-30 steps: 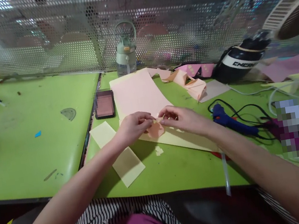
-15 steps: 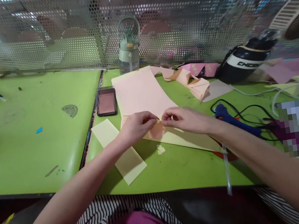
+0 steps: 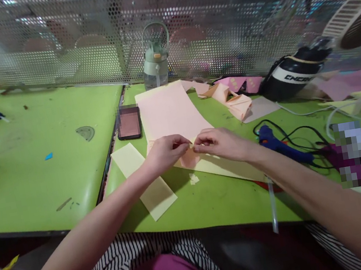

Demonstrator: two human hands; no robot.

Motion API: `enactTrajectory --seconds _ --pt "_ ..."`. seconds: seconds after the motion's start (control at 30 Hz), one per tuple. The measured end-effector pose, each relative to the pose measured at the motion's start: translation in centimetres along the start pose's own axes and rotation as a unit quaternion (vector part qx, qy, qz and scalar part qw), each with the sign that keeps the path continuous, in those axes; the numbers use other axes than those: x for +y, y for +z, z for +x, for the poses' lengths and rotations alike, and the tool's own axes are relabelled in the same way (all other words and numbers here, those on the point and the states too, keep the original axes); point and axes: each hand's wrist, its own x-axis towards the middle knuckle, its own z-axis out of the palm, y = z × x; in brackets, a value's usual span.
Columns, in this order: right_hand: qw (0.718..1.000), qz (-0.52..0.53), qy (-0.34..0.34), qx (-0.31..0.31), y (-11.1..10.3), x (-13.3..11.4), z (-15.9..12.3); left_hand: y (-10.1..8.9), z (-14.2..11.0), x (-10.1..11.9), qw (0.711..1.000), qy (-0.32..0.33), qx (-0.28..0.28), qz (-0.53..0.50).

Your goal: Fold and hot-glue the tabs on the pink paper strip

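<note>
My left hand [image 3: 168, 150] and my right hand [image 3: 219, 144] meet fingertip to fingertip, each closed in a pinch. A tiny piece of pale yellow paper [image 3: 191, 145] shows between the fingertips. Just under them is a small peach paper piece [image 3: 189, 158], partly covered by the fingers. Both hands are over large sheets of paper: a pale pink sheet [image 3: 171, 109] and a pale yellow one [image 3: 229, 166] below it. Several small yellow paper bits [image 3: 194, 178] lie on the table nearer to me. A yellow paper strip [image 3: 158, 198] lies partly under my left forearm.
On the green table [image 3: 36, 176] are a phone [image 3: 128, 122], a protractor [image 3: 85, 132], a blue glue gun [image 3: 283, 148] with its cord, and folded peach paper [image 3: 233, 101]. A clear bottle [image 3: 155, 66] and a tilted black bottle [image 3: 290, 74] stand by the perforated screen [image 3: 84, 45].
My hands stay pinched together over the paper, with the right fingertips slightly nearer the left. The whole view has shifted a little.
</note>
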Motion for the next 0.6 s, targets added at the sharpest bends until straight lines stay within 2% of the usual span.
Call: enactTrajectory --seconds 0.1,0.17,0.27,0.33,0.5,0.6 --pt "0.999 0.019 0.036 0.011 -0.5 0.3 -0.8 -0.1 -0.1 0.0 0.999 -0.006 0.009 -0.030" --pt "0.997 0.034 0.027 0.058 -1.0 0.3 -1.7 -0.2 -0.1 0.2 0.998 -0.012 0.009 -0.065" --pt "0.983 0.013 -0.047 0.175 -1.0 -0.4 -3.1 -0.3 -0.2 0.5 0.985 -0.050 -0.030 -0.164" --pt "0.971 -0.029 -0.098 0.216 -0.7 -1.1 -3.8 -0.4 -0.3 0.7 0.967 -0.076 -0.068 -0.235" --pt "0.956 -0.120 -0.152 0.220 0.2 -2.3 -4.7 -0.2 -0.6 0.9 0.929 -0.118 -0.130 -0.325" --pt "0.932 -0.208 -0.181 0.236 0.4 -2.4 -4.9 -0.1 -0.6 0.7 0.916 -0.129 -0.142 -0.352"
